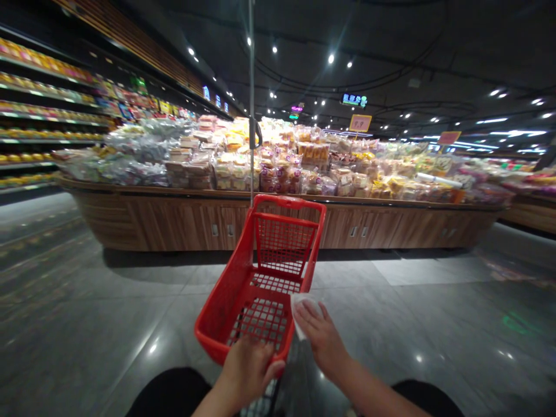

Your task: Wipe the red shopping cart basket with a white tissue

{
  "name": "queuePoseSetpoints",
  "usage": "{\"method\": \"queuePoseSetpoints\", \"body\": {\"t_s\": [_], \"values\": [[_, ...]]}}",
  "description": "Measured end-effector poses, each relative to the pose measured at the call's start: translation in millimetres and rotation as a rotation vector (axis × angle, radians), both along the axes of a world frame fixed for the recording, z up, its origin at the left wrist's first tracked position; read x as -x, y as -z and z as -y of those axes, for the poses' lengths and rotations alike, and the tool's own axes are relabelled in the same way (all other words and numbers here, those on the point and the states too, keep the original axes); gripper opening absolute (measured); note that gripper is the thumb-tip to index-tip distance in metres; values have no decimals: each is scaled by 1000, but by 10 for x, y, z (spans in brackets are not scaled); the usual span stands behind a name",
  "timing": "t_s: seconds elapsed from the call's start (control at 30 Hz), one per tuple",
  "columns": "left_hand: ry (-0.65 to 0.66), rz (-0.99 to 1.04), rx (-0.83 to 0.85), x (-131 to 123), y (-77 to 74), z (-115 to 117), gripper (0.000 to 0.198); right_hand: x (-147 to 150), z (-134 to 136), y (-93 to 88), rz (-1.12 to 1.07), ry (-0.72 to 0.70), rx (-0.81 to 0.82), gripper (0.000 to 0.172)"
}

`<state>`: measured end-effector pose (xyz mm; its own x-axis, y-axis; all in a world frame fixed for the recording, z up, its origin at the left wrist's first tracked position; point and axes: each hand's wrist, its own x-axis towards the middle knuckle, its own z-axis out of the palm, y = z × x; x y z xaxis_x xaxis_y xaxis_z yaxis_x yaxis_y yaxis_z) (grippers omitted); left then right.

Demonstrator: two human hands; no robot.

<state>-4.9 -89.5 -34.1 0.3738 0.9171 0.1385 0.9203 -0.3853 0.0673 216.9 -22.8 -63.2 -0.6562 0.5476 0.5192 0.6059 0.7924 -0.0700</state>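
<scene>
A red plastic shopping cart (226, 301) with a grid floor stands right in front of me. Over its near rim lies my left hand (249, 365), the fingers hooked inside and the thumb outside. My right hand (320, 333) presses a white wipe (299, 330) against the outer face of the cart's right side, near the top edge. Its fingers lie along the wipe, which shows around them. No goods are visible in the cart's basket.
Beyond the cart, a long wood-panelled display counter (152, 220) is heaped with bagged goods (278, 168). A thin upright pole (252, 87) rises behind the cart's far end. Stocked shelves (43, 110) line the left wall. Grey tiled floor (391, 330) surrounds the cart.
</scene>
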Motion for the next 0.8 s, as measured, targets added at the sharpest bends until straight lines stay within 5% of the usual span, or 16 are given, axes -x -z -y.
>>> {"method": "queuePoseSetpoints", "body": {"t_s": [0.13,0.37,0.6,0.8], "values": [[21,-34,5,38,-2,-17,50,14,176,-21,57,-145,9,56],[-15,-106,14,13,14,-25,51,114,-104,-117,-57,55,37,51],[10,-85,28,66,23,-46,41,277,344,-19,-54,-196,-3,38],[-14,-75,33,77,23,-60,49,181,-207,-155,-119,-5,-2,37]]}}
